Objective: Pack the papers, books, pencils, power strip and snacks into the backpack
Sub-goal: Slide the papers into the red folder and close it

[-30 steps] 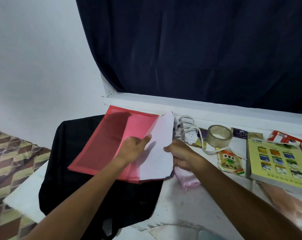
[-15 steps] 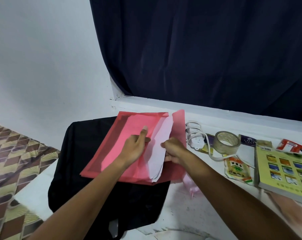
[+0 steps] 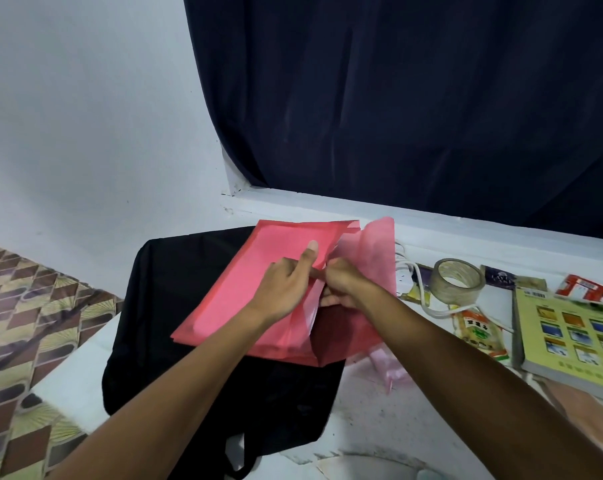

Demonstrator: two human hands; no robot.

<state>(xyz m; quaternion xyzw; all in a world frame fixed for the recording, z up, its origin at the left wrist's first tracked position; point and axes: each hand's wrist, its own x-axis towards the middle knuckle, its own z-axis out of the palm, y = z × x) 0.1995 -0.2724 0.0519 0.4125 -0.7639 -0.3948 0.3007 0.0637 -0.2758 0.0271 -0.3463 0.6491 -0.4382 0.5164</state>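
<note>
- Since half a second ago the white papers [image 3: 309,308] have slid almost fully into the red folder [image 3: 258,289], whose flap now stands up past the right hand [image 3: 345,285].
- Head view: left hand [image 3: 286,289] grips the folder, thumb stretched on top; right hand pinches its open edge.
- Black backpack [image 3: 175,306] lies beneath both hands.
- Right of the right hand: tape roll [image 3: 457,280], book [image 3: 570,334].

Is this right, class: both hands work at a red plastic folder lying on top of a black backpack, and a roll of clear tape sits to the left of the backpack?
Not quite. The head view shows the left hand and right hand at the red plastic folder on the black backpack, but the roll of clear tape sits to the right of the backpack, not the left.
</note>
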